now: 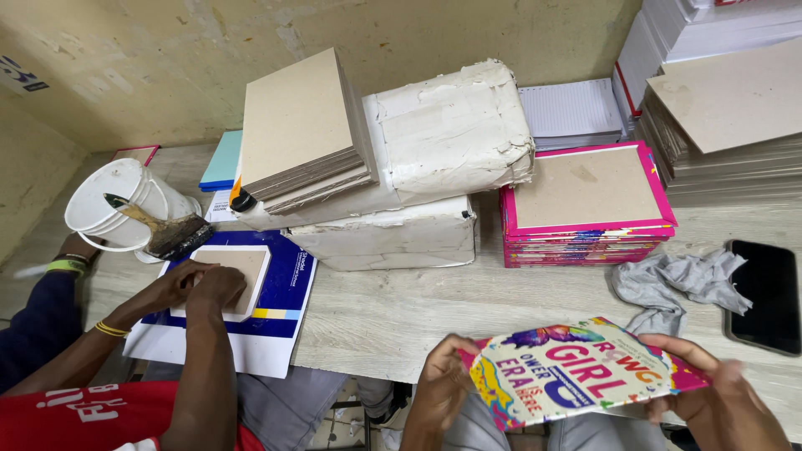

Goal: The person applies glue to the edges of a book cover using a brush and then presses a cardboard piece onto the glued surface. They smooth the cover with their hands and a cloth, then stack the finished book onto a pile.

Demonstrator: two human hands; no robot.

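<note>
My left hand (440,386) and my right hand (717,392) hold a colourful printed book cover (576,373) by its two ends, low over the near table edge. The cover is slightly bent, with its printed side up. A grey rag (672,284) lies on the table just beyond it. Behind the rag stands a pile of pink-edged covers (585,238) topped with a brown board.
A co-worker's hands (200,286) at the left press a board onto a blue cover (284,292). A white bucket (113,200) holds a glue brush (163,227). White wrapped bundles (434,159), grey board stacks (727,125) and a black phone (764,296) sit on the table.
</note>
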